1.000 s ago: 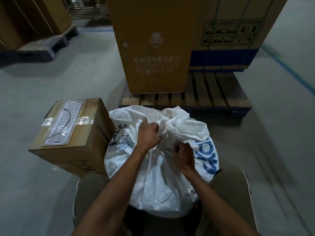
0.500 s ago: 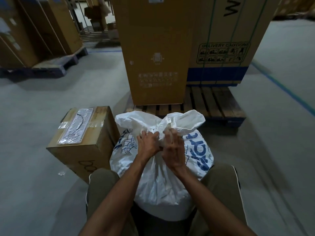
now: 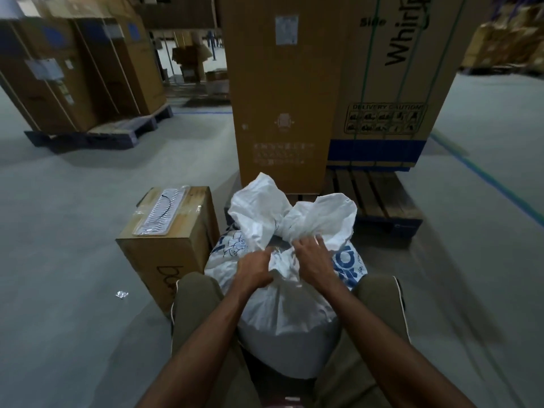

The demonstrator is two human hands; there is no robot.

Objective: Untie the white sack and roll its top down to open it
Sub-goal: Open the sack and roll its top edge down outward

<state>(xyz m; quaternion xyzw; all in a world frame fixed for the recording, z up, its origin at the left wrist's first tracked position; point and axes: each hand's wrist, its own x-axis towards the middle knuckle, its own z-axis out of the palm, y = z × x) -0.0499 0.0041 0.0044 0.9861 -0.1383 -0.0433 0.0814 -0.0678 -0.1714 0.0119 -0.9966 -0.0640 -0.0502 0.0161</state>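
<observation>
the white sack [image 3: 282, 313] is stood on the floor [image 3: 73, 231] between the knees of the seated person, just beside the small cardboard box [image 3: 167, 240] and in front of the wooden pallet [image 3: 379, 201]. half a second ago both hands were pressed together at the gathered neck, palm to palm. now the hands are drawn apart, and the neck is seen to be loosened: two loose flaps of cloth are spread upward and outward above the hands, and a dark gap is visible between them where the mouth begins to part.

the left hand [image 3: 254, 272] is curled into a near fist, and a fold of cloth at the near left side of the neck is gripped in it. the right hand [image 3: 313, 260] is laid on the near right side of the neck; its fingers [image 3: 319, 241] are bent over the bunched cloth, and the cloth appears to be pinched under them. whether a separate cord is held cannot be told.

from this state it is judged that the tie is released or nearly so, and that the untying step is close to complete. the top is not yet rolled down: the flaps are raised, not folded over the outside. the rim is expected to need spreading wide before the cloth can be turned outward and down evenly around the sack. the cloth looks thin and limp, so slipping from the fingers is a possible fault.
</observation>
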